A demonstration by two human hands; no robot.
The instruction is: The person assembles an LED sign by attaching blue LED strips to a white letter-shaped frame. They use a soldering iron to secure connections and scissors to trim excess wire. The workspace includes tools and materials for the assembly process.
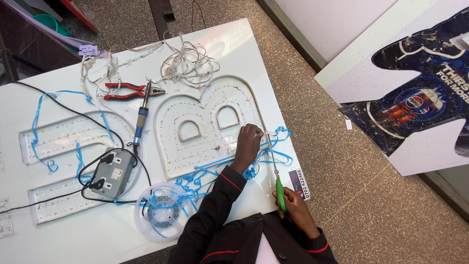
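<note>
My left hand [247, 146] rests with its fingertips on the right edge of a large white channel letter [205, 122] lined with light strips. My right hand [293, 205] grips the green handles of a pair of scissors [272, 161]. The blades point up to the letter's edge, right beside my left fingertips. Loose blue backing tape [271, 154] curls around both hands. The letter lies flat on a white table [53, 83].
A second channel letter [58, 137] lies at the left. A grey socket box [115, 172], a reel of strip [162, 211], a soldering iron [141, 120], red pliers [128, 91] and tangled strips [188, 63] crowd the table. A printed sign board [415, 98] lies on the floor at right.
</note>
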